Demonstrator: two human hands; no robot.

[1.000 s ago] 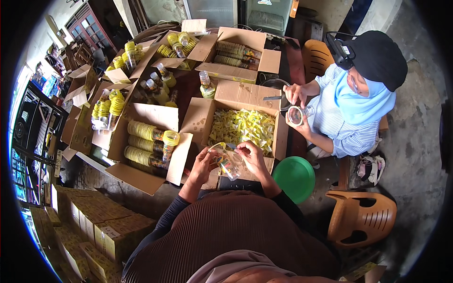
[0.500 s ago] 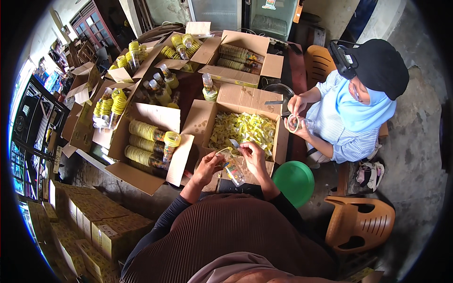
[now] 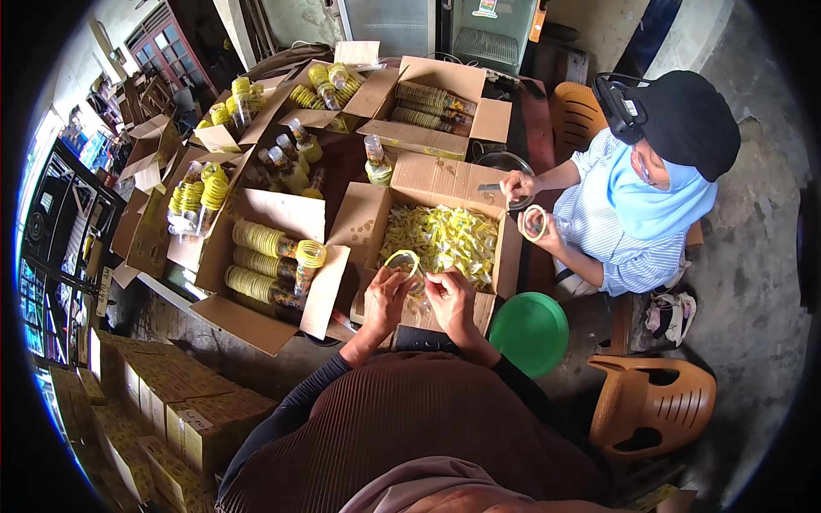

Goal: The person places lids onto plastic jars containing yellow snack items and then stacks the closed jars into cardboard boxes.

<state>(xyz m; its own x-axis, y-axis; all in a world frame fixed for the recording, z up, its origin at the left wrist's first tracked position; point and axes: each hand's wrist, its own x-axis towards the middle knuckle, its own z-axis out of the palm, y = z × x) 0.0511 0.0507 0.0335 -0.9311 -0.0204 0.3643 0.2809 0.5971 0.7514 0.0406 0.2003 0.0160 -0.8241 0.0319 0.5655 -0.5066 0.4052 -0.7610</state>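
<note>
My left hand [image 3: 386,299] is closed on a clear plastic cup [image 3: 417,291] with a yellow rim and a printed side, its mouth tilted up. Close against the cup's right side, my right hand [image 3: 451,301] has its fingers pinched together. What they hold, if anything, is hidden. Both hands are above the near edge of an open cardboard box [image 3: 510,256]. Many small yellow and white packets [image 3: 440,239] fill that box.
At the left, a box [image 3: 265,329] holds stacked yellow-rimmed cups [image 3: 256,259]. More boxes and filled cups stand behind. A green plastic disc [image 3: 532,333] lies right of my hands. A co-worker [image 3: 633,197] at the right handles another clear cup.
The cup has been turned more upright, its yellow rim now showing as a ring. My right hand has come down slightly beside it; the pale piece in its fingers no longer shows.
</note>
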